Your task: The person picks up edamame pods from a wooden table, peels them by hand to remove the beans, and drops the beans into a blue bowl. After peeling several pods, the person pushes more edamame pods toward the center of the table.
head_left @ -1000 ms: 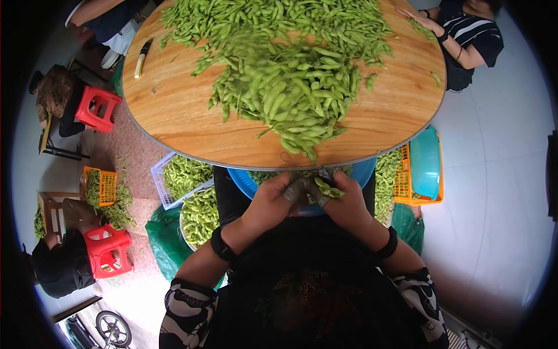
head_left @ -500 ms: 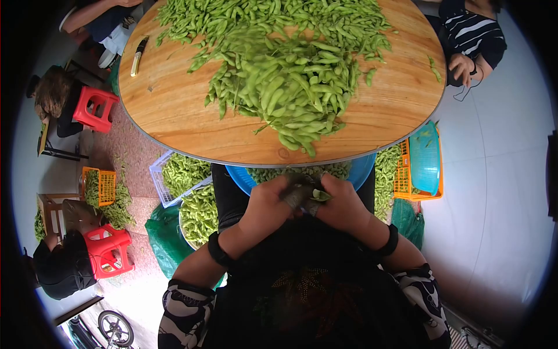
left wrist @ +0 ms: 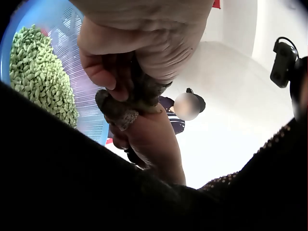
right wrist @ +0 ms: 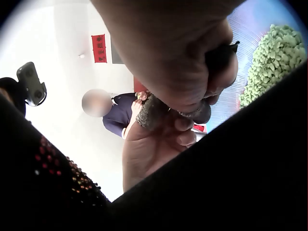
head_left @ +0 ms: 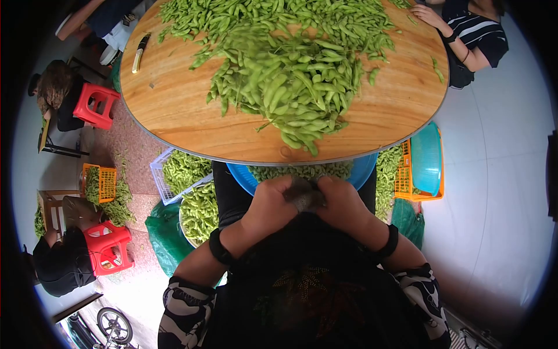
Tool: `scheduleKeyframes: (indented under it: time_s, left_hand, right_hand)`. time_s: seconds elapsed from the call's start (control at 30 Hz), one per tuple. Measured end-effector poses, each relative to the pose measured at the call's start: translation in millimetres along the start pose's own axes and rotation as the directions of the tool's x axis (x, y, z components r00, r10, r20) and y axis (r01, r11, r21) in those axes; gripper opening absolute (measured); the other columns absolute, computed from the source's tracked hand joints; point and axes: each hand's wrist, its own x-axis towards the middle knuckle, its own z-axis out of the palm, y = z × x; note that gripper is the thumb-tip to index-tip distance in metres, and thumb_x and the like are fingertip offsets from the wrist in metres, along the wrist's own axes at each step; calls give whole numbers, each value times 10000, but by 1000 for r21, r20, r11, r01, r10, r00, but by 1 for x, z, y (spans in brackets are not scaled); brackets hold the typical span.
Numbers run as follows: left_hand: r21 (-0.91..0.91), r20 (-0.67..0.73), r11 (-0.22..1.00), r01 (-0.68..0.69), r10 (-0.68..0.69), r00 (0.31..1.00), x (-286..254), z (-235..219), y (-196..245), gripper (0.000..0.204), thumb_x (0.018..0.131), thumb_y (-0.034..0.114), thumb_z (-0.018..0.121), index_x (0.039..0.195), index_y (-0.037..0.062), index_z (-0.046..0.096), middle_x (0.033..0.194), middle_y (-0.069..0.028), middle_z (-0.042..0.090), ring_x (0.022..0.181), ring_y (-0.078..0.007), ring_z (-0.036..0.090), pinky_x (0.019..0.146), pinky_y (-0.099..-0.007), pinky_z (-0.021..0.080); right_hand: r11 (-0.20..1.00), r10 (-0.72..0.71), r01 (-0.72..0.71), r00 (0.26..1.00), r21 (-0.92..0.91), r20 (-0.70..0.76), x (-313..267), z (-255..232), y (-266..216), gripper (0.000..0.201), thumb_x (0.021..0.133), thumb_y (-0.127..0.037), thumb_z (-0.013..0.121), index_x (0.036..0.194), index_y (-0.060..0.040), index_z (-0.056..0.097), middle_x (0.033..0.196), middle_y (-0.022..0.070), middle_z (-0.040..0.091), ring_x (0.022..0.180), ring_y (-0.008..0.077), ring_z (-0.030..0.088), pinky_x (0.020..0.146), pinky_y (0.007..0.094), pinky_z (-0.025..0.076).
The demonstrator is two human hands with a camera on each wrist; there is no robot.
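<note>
In the head view my left hand (head_left: 267,203) and right hand (head_left: 344,202) meet before my body, at the near side of a blue basket (head_left: 241,181). Grey, worn wrapping covers the thumbs (left wrist: 127,119), which press together with curled fingers behind them. Between them a pale greenish tip of an edamame pod (left wrist: 155,110) shows in the left wrist view; the hands hide the rest. Shelled green beans (left wrist: 41,72) lie heaped in the basket, seen also as a bean heap (right wrist: 276,60) in the right wrist view.
A heap of edamame pods (head_left: 290,87) covers much of the wooden table (head_left: 174,131), with a knife (head_left: 140,53) at its left. Pods fill a pale crate (head_left: 158,177) and surrounding containers. An orange crate (head_left: 402,180) stands right. Other people sit around, one with a hand (head_left: 427,15) on the table.
The split green pod seen at my right thumb earlier is now out of sight in the head view. My hands remain together. The person at right has put a hand back on the table.
</note>
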Motion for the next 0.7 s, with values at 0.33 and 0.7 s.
scheduleKeyframes:
  time_s: [0.33,0.7]
  left_hand:
    - [-90,-193,995,44,-61,979,-3,-5,-11,177,831,78,703,985,8,651,838,-108,691,790,-205,687,701,-316,541]
    - [-16,-8,989,144,-145,989,-1,-12,-9,195,870,47,650,1056,-10,634,849,-76,674,727,-143,649,649,-276,525]
  right_hand:
    - [987,143,-146,989,-67,-39,-3,-8,3,202,679,-84,670,809,7,544,790,234,607,766,432,609,651,482,500]
    - [975,96,-76,992,209,-85,-6,-13,-1,223,733,-124,711,800,8,545,775,206,593,725,414,602,596,443,488]
